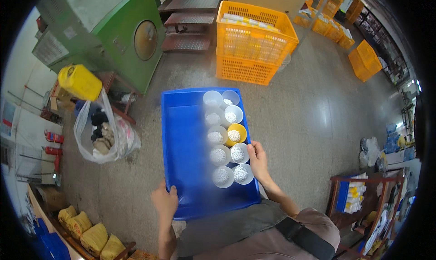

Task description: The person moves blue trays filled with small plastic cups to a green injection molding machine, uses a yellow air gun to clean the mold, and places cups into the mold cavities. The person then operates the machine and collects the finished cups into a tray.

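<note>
Between my two hands I carry a blue plastic tray at waist height. My left hand grips its near left edge, the thumb over the rim. On the right side, my right hand is wrapped round the tray's edge beside the cups. Two rows of cups stand along the tray's right half. Most are translucent white, like the near one; one is a yellow cup. Small white pellets lie in most of them. The far left cup shows no pellets. The tray's left half is bare.
Ahead stand stacked orange crates holding white and yellow rolls, beside metal steps. A green machine is at far left, near a yellow jug and a plastic bag. Yellow sacks lie lower left; a shelf stands right.
</note>
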### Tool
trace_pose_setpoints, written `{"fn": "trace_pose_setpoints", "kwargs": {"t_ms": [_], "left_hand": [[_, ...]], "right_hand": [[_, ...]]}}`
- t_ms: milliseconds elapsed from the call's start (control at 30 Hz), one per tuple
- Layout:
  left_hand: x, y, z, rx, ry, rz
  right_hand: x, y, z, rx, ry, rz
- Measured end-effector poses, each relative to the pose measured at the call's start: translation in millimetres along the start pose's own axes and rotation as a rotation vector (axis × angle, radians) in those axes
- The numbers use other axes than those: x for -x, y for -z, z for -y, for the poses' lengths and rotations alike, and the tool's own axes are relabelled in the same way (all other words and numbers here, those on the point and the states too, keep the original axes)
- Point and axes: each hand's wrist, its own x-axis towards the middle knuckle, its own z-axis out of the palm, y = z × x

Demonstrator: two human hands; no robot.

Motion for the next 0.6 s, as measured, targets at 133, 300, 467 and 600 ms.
{"fn": "trace_pose_setpoints", "kwargs": {"t_ms": [133,300,467,600], "left_hand": [[-174,-6,-45,0.008,0.041,-0.029],[-353,11,-92,0.035,0.04,-0.133],[-551,-12,-128,-0.008,0.138,-0.133],[-729,-22,-168,0.041,0.138,-0.078]], "right_hand": [[-177,-67,33,-0.008,-0.003,0.056],[-369,-145,100,0.078,-0.028,0.185],[-564,-234,108,-0.086,0.021,0.211],[-717,-285,129,-0.201,0.057,0.196]]}}
